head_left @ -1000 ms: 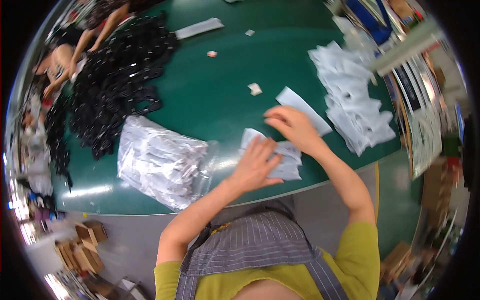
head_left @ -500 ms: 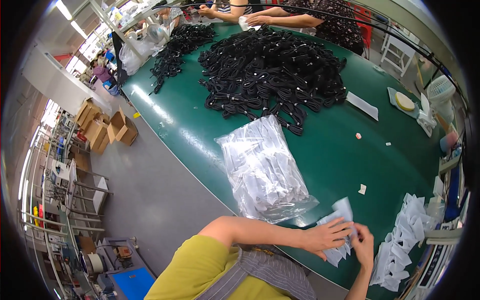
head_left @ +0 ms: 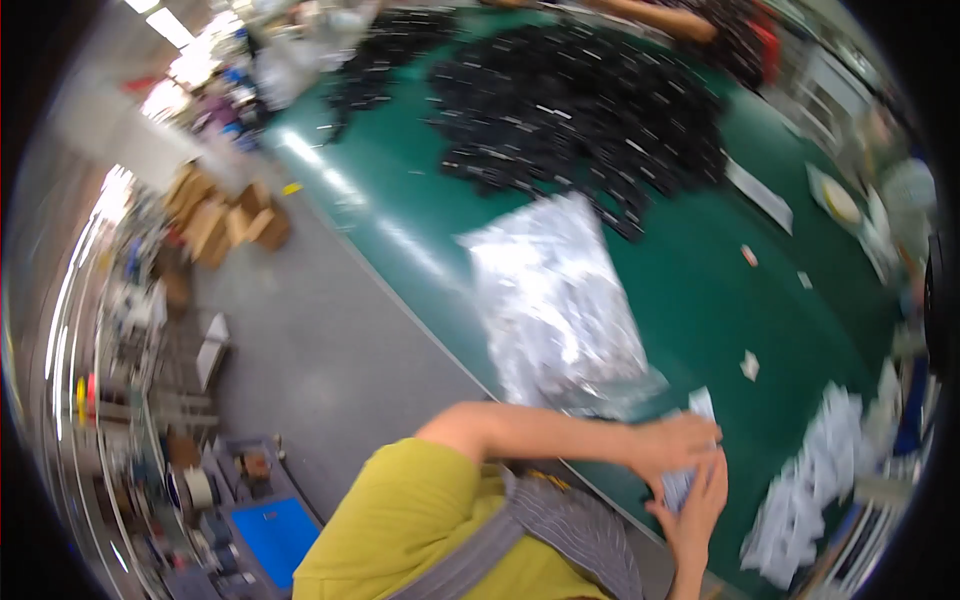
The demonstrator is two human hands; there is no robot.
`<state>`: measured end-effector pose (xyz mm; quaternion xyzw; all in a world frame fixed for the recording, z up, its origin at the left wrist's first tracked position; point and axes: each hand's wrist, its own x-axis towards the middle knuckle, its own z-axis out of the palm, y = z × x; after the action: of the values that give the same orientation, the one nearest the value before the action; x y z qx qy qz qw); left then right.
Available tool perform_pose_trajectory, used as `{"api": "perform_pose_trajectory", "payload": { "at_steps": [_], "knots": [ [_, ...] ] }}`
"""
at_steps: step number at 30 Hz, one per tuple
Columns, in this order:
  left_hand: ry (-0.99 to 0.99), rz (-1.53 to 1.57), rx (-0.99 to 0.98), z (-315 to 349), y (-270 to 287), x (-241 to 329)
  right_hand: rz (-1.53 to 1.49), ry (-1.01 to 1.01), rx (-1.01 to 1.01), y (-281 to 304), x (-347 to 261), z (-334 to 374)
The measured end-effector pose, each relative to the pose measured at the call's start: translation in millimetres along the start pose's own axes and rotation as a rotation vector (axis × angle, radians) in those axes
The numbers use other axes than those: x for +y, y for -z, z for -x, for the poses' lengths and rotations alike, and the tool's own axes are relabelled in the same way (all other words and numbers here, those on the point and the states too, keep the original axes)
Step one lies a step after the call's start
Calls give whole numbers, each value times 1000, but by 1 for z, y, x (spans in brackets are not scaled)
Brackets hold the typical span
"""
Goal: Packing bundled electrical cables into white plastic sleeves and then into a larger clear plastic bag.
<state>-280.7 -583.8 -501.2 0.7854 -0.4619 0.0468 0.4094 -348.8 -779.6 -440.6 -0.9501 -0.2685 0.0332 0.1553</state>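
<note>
Close to the table's near edge, my left hand (head_left: 672, 446) and my right hand (head_left: 702, 508) come together around a small bundle of folded white papers (head_left: 678, 489). The left hand lies across its upper part, with one end of the paper sticking out beyond the fingers. My right hand closes on it from the right and below, thumb towards me. Motion blur hides the finer folds. To the right lies a long heap of similar folded white papers (head_left: 810, 485). Left of my hands rests a clear plastic bag (head_left: 560, 290) filled with white papers.
A big pile of black coiled cables (head_left: 580, 110) covers the far side of the green table (head_left: 440, 220). A white strip (head_left: 760, 197) and small scraps lie to the right. Another person's arm (head_left: 660, 15) reaches in at the far edge. Cardboard boxes (head_left: 225, 220) stand on the floor at left.
My hands have drawn together, and the loosely spread papers are now gathered into a tighter bundle between them. The whole view has shifted, with the table scene moving up and right.
</note>
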Motion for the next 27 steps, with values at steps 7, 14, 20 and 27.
{"api": "perform_pose_trajectory", "payload": {
  "at_steps": [7,14,20,27],
  "knots": [
    [791,63,184,-3,77,-27,-109,-61,-51,1,-3,-33],
    [824,223,106,-24,52,-43,-149,-27,-24,-1,12,-30],
    [962,534,221,1,50,-38,-140,125,-8,-2,14,-36],
    [426,-605,244,73,112,76,-103,-16,132,-29,-6,-15]
  ]
}}
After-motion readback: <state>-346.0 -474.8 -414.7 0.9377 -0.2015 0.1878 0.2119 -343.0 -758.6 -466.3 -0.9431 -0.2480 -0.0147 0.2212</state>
